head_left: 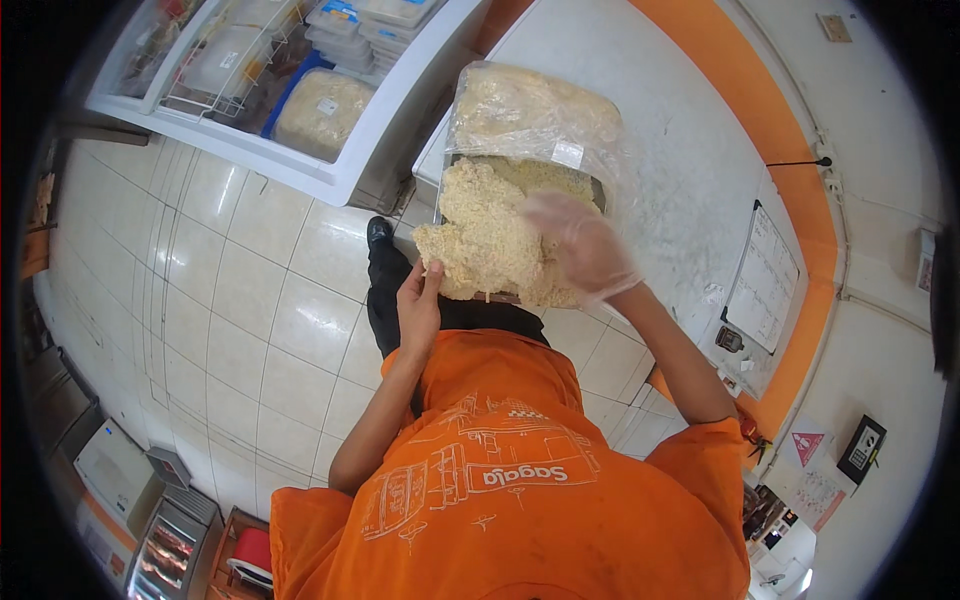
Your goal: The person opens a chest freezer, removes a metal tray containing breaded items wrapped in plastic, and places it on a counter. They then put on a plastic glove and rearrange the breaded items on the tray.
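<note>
A large, flat breaded piece [480,225], coated in pale yellow crumbs, lies over the near part of a tray whose dark rim [598,192] shows at its right. My bare left hand [420,305] pinches its lower left edge, thumb on top and fingers underneath. Over the right side of the breaded piece is my right hand [580,240], in a clear plastic glove and smeared by motion; whether it grips anything cannot be made out. Clear plastic wrap [535,110] with a white label covers the far part of the tray, with more crumbed food beneath.
The tray rests on a white worktop [690,150] resembling a freezer lid. At the upper left stands a white-framed chest freezer [340,180] with stacked tubs [370,30] and a bagged crumbed pack [325,110]. A whiteboard [765,280] lies at the right. Tiled floor [280,270] extends left.
</note>
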The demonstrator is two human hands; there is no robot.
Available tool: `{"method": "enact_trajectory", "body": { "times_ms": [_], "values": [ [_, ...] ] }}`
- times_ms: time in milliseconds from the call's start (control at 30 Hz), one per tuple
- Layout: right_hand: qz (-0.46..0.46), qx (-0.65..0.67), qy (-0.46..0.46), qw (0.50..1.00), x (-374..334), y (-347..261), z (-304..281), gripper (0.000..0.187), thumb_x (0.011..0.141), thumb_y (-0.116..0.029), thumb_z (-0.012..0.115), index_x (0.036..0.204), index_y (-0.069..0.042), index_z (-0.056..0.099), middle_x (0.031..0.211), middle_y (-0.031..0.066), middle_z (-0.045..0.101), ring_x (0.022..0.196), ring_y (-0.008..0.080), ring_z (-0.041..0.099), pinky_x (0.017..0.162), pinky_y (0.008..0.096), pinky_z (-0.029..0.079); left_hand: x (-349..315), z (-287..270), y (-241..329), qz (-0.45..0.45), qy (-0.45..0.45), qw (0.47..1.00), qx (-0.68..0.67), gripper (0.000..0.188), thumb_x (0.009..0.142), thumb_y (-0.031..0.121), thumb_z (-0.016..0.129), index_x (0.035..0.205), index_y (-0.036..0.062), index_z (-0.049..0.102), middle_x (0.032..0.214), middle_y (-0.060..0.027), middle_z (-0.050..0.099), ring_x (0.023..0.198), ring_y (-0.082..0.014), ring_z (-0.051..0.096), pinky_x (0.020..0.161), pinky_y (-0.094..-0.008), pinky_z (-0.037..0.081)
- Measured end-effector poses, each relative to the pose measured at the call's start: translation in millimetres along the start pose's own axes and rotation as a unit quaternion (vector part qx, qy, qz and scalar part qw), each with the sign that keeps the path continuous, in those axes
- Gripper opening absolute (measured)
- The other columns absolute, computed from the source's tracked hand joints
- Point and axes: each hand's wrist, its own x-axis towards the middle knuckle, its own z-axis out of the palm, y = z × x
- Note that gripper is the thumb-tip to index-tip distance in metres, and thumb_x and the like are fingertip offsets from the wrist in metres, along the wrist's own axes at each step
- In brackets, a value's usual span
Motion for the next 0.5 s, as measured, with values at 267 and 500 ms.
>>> {"method": "enact_trajectory", "body": {
  "times_ms": [267,500],
  "values": [
    [0.306,-0.119,-0.075,0.941,48.8,82.0,30.6,0.032,0.091,-0.02,0.045,0.107,0.001,0.062,0.101,0.0257,0.064,0.09,0.0399,0.063,0.082,0.0484,0.048,0.5,3.5,1.1,0.0,-0.005,1.0,-0.022,0.042,0.101,0.027,0.052,0.128,-0.005,0.054,0.111,-0.0047,0.064,0.1,-0.0068,0.055,0.089,-0.0217,0.042],
    [0.12,-0.151,0.159,0.968,66.2,115.3,58.9,0.047,0.092,-0.028,0.048,0.131,-0.004,0.05,0.127,0.0216,0.056,0.12,0.0394,0.049,0.106,0.0479,0.036,2.0,0.6,-2.5,-0.016,-0.015,1.0,0.023,0.045,0.101,0.029,0.05,0.13,-0.005,0.051,0.12,-0.008,0.061,0.108,-0.0118,0.057,0.096,-0.0262,0.043]
  ]
}}
